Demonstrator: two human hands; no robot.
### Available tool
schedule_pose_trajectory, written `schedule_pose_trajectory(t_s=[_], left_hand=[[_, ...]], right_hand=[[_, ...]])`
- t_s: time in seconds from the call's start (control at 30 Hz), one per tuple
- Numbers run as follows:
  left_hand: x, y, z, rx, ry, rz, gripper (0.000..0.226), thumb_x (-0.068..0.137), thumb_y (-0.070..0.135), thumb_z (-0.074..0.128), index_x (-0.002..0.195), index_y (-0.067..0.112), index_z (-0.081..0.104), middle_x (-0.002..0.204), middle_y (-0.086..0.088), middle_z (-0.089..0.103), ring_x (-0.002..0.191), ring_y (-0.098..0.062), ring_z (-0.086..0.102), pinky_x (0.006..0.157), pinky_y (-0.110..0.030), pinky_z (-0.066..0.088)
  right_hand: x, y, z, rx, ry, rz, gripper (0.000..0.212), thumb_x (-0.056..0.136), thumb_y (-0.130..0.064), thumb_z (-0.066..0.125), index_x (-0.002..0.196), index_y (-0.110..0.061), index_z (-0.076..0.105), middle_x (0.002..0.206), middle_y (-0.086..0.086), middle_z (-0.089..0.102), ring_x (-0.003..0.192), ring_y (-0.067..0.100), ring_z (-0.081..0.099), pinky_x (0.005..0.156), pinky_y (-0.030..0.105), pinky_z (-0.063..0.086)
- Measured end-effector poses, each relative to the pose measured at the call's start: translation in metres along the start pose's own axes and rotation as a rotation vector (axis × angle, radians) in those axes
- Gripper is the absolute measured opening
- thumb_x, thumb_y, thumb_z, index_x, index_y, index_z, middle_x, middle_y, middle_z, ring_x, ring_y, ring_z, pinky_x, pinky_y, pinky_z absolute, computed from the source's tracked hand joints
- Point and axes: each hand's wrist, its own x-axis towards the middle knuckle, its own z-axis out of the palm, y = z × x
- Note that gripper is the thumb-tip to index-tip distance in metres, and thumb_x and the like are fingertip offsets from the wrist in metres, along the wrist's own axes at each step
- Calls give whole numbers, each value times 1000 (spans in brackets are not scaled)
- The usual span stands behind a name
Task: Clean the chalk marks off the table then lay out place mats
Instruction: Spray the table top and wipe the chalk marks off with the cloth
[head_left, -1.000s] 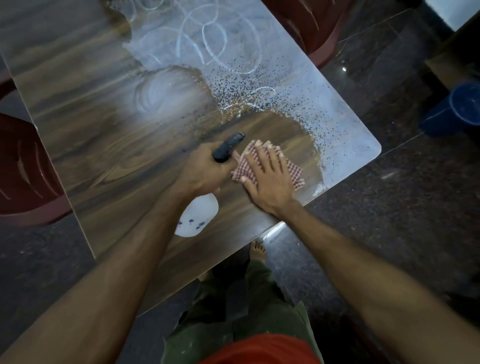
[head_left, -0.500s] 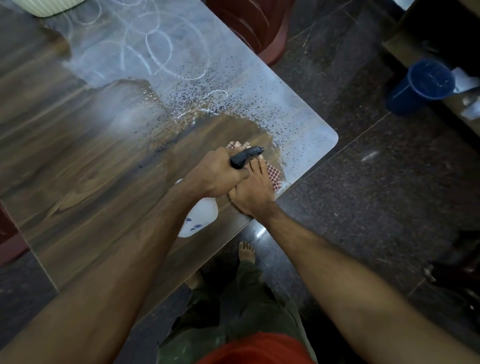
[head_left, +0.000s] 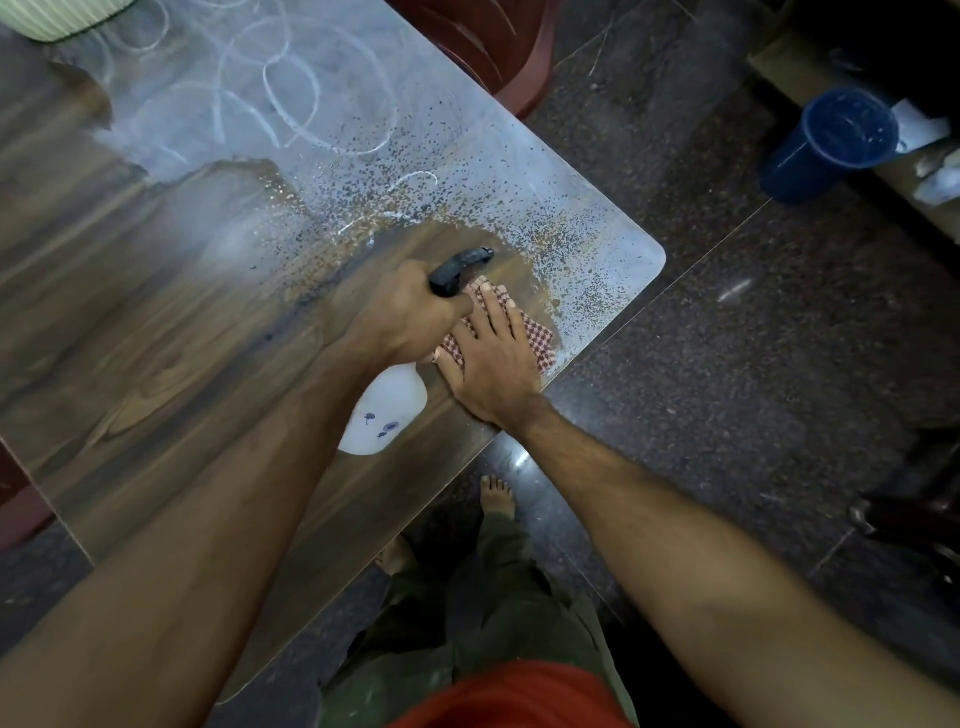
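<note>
Our right hand (head_left: 491, 358) presses flat, fingers straight, on the checked cloth (head_left: 540, 343) near the table (head_left: 156, 322) corner, scrubbing chalk marks (head_left: 291, 88). Our left hand (head_left: 410, 312) grips the spray bottle (head_left: 387, 421), nozzle aimed ahead for wetting.

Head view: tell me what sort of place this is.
Probably an eating area in a home or small canteen: a wood-grain table with a red plastic chair pulled up to it, a polished stone floor, and a blue bucket standing nearby.

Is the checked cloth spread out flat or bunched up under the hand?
Flat. The checked cloth lies against the table, pressed under the straight fingers of the right hand; whether it is folded double, cannot tell.
</note>
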Motion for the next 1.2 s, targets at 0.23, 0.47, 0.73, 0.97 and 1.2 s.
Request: schedule_pose_trajectory(t_s=[0.23, 0.47, 0.73, 0.97, 1.2], left_hand=[[1, -6, -13, -54, 47, -3, 14, 87, 26, 64, 84, 13, 65, 72, -19, 65, 55, -28, 56, 66, -51, 53], [10, -2, -25, -159, 95, -49, 24, 89, 22, 63, 68, 12, 57, 59, -4, 56, 34, -9, 47, 43, -22, 41], [20, -11, -39, -274, 203, -119, 16, 90, 23, 63, 80, 12, 62, 77, -10, 68, 29, -8, 48, 41, -22, 44], [18, -19, -38, -254, 159, -148, 11, 89, 17, 61, 88, 6, 65, 71, -9, 66, 31, -8, 47, 40, -23, 41], [6, -24, -25, -326, 131, -89, 10, 92, 16, 61, 96, 10, 68, 95, 1, 74, 31, -12, 48, 41, -19, 44]], right_hand=[[1, 2, 2, -69, -42, 1, 60, 99, -52, 40, 149, -19, 42, 161, 10, 29, 150, 31, 20, 122, 50, 13], [2, 3, 1, -77, -110, 4, 63, 100, -53, 32, 155, -22, 30, 164, 8, 18, 152, 29, 14, 123, 49, 8], [3, 4, 0, -79, -173, 7, 63, 101, -54, 23, 156, -23, 23, 166, 7, 9, 153, 28, 6, 122, 47, 0], [0, 9, -2, -59, -159, 15, 62, 101, -54, 26, 155, -23, 28, 166, 7, 12, 152, 29, 9, 123, 46, 0], [-3, 67, -15, -81, -175, 221, 66, 100, -60, 11, 158, -27, 9, 166, 10, 1, 152, 28, -4, 119, 50, -8]])
